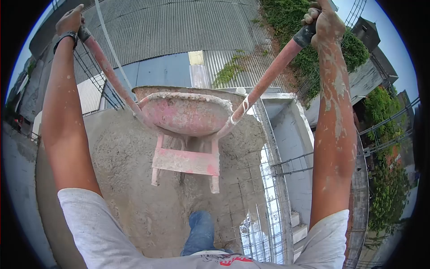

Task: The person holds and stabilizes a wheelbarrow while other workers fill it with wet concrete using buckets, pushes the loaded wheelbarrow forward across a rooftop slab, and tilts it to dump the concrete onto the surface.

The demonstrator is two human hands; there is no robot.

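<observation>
A wheelbarrow (pixel 186 114), pink and caked with cement, is tipped steeply forward with its handles raised and its legs pointing back toward me. My left hand (pixel 70 20), with a dark band at the wrist, is closed round the end of the left handle at the upper left. At the upper right my right hand (pixel 326 24) grips the dark end of the right handle; its forearm is smeared with cement. Wet concrete (pixel 130 166) spreads beneath and around the barrow. The barrow's wheel and the inside of its tray are hidden.
Steel mesh (pixel 251 210) shows at the right edge of the concrete, beside a white-walled drop (pixel 291 125). Rebar rods (pixel 295 172) jut across on the right, and more rebar (pixel 96 74) stands at the left. Corrugated roofs (pixel 179 31) lie beyond. My jeans-clad leg (pixel 199 231) stands in the concrete.
</observation>
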